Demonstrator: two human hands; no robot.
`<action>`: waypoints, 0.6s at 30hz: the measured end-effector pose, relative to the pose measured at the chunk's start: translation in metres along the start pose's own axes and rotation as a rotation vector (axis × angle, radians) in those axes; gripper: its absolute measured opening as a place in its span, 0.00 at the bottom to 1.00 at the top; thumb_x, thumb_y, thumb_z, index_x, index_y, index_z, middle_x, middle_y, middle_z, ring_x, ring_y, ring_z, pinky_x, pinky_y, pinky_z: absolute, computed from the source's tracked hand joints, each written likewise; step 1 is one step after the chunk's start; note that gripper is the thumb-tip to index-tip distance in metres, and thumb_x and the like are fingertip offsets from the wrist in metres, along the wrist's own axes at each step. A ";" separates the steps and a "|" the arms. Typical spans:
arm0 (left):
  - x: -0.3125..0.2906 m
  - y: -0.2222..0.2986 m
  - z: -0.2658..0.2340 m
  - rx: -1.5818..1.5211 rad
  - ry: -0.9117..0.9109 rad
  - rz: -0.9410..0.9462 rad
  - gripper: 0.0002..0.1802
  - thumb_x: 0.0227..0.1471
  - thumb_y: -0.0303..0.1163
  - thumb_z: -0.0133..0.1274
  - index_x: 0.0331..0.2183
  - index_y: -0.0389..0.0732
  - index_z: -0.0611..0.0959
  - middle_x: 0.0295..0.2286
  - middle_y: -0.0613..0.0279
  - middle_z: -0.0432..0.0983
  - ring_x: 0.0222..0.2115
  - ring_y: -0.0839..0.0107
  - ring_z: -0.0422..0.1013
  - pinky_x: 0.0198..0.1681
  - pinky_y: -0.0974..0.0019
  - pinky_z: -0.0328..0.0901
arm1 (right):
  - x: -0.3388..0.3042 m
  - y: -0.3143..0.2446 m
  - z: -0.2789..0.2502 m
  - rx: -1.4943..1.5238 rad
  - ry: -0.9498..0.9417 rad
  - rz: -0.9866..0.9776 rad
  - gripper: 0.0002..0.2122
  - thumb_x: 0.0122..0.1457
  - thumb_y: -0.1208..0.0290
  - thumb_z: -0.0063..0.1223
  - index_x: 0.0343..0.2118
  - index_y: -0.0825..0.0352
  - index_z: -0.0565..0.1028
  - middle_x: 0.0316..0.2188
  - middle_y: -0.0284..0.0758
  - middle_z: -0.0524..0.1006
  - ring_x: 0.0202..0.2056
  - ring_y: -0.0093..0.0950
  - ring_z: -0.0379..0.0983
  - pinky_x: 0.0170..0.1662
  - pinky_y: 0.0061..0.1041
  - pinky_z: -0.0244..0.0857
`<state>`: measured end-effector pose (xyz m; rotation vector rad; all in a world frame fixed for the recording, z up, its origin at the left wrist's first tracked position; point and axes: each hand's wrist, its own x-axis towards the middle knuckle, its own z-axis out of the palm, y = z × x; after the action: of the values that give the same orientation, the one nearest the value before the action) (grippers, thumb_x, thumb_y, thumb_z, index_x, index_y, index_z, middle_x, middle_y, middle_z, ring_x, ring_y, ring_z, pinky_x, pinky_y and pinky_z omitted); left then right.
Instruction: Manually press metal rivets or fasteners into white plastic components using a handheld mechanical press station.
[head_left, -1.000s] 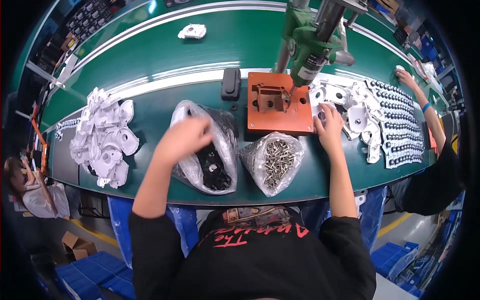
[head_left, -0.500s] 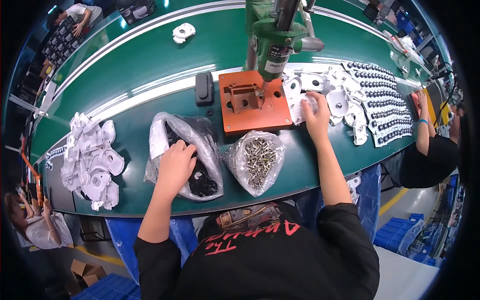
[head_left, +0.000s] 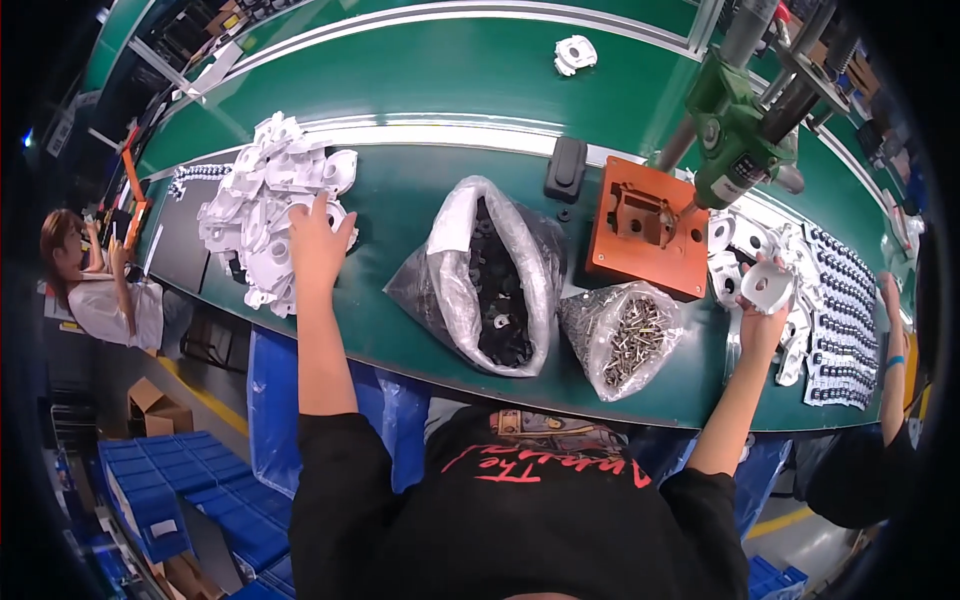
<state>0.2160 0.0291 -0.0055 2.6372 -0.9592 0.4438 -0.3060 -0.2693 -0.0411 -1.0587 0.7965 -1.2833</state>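
The left hand [head_left: 318, 248] has its fingers spread open and lies flat on a heap of white parts [head_left: 270, 195] at the left end of the green table [head_left: 420, 190]. The right hand [head_left: 762, 312] has its fingers closed around one white part [head_left: 768, 287], held up just above more white parts on the right, near the orange block [head_left: 648, 228]. Between the hands sit a bag of black parts [head_left: 495, 275] and a bag of screws [head_left: 625, 340], side by side.
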 end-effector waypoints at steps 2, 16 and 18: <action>0.001 0.002 0.012 0.033 0.021 0.001 0.34 0.41 0.46 0.60 0.50 0.42 0.71 0.46 0.37 0.62 0.43 0.44 0.65 0.45 0.54 0.63 | -0.001 0.003 0.001 0.056 -0.033 0.049 0.20 0.61 0.67 0.37 0.56 0.63 0.59 0.55 0.41 0.64 0.50 0.39 0.66 0.34 0.33 0.72; -0.014 0.045 -0.029 -0.665 0.053 -0.037 0.19 0.46 0.16 0.41 0.43 0.35 0.73 0.41 0.46 0.71 0.45 0.58 0.68 0.48 0.60 0.64 | -0.062 -0.032 0.051 0.392 -0.294 -0.039 0.22 0.58 0.61 0.43 0.53 0.68 0.60 0.57 0.56 0.54 0.57 0.52 0.54 0.58 0.49 0.53; -0.032 0.078 -0.038 -1.347 -0.100 -0.051 0.16 0.49 0.18 0.42 0.42 0.33 0.72 0.44 0.47 0.69 0.47 0.61 0.67 0.50 0.60 0.62 | -0.075 -0.032 0.066 0.433 -0.441 -0.075 0.28 0.54 0.57 0.50 0.55 0.67 0.60 0.53 0.58 0.60 0.55 0.50 0.57 0.58 0.45 0.54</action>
<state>0.1341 0.0045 0.0295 1.4336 -0.7687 -0.3006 -0.2674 -0.1830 0.0045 -0.9699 0.1359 -1.1557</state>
